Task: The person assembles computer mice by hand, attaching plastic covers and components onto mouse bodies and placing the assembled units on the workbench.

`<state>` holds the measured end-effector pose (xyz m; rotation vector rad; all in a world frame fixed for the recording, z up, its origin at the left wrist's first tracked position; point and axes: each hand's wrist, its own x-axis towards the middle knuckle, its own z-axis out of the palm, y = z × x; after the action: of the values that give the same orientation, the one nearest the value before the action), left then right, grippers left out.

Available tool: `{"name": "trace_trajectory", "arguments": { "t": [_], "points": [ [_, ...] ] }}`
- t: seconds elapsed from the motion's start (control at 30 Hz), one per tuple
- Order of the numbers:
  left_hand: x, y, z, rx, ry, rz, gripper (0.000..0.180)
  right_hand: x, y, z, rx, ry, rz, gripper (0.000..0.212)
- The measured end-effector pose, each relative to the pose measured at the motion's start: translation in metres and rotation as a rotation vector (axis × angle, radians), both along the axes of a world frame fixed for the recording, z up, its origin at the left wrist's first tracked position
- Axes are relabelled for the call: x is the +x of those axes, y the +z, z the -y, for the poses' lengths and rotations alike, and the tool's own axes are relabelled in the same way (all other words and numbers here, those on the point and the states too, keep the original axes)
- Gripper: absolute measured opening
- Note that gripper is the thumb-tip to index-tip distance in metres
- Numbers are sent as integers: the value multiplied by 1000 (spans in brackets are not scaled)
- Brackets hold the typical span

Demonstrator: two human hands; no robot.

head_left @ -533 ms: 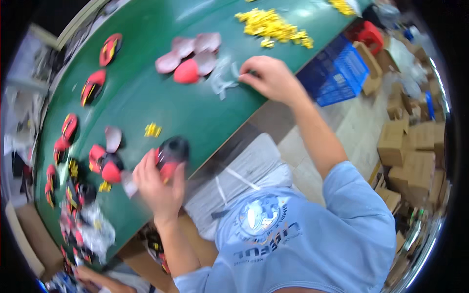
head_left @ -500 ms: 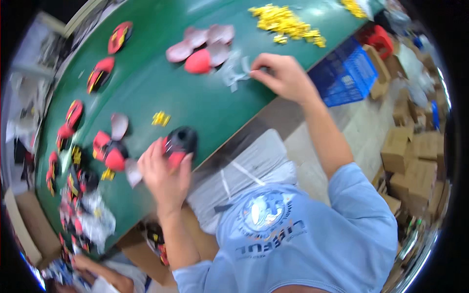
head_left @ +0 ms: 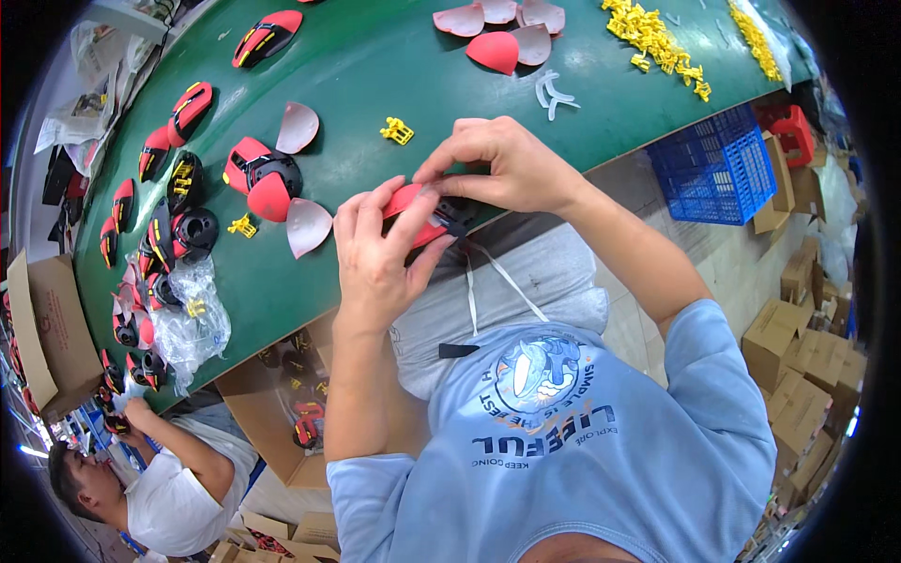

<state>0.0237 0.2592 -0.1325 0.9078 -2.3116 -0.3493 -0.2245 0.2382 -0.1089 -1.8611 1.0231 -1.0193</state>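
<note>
My left hand (head_left: 375,249) is closed around a red-and-black plastic housing (head_left: 428,232) at the table's near edge. Against the housing's top, my right hand (head_left: 507,169) has its thumb and fingers pinched together; whatever is between them is hidden. Just beyond my hands lies a small yellow plastic clip (head_left: 397,130). Left of them sits another red-and-black housing (head_left: 253,169), with pinkish curved shells (head_left: 297,129) beside it. Farther right are curved translucent strips (head_left: 554,97), near a group of shells with one red shell (head_left: 492,53) facing up.
Yellow clips (head_left: 657,38) are heaped at the far right of the green table (head_left: 347,84). More housings (head_left: 190,113) and a clear plastic bag (head_left: 192,324) lie along the left. A blue crate (head_left: 713,169) stands right, an open carton (head_left: 282,413) below, and a co-worker (head_left: 178,479) lower left.
My right hand has moved from the translucent strips to the housing in my left hand. Fewer strips lie on the table. The view has shifted, showing more of the co-worker.
</note>
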Motion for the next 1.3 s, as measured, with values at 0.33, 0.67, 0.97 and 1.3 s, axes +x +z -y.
{"name": "trace_trajectory", "arguments": {
  "t": [0.33, 0.67, 0.97, 1.3],
  "points": [
    [2, -6, -3, -55, -7, 8, 62, -14, 6, 11, -257, 110, -366, 23],
    [1, -5, -2, -65, -11, 16, 66, -18, 2, -5, -8, 70, -239, 30],
    [0, -9, 0, 14, -11, -171, 76, -2, -13, -23, -281, -56, -254, 31],
    [-4, -6, 6, -47, -18, -50, 52, -6, -15, -28, -301, -134, -393, 32]
  ]
}}
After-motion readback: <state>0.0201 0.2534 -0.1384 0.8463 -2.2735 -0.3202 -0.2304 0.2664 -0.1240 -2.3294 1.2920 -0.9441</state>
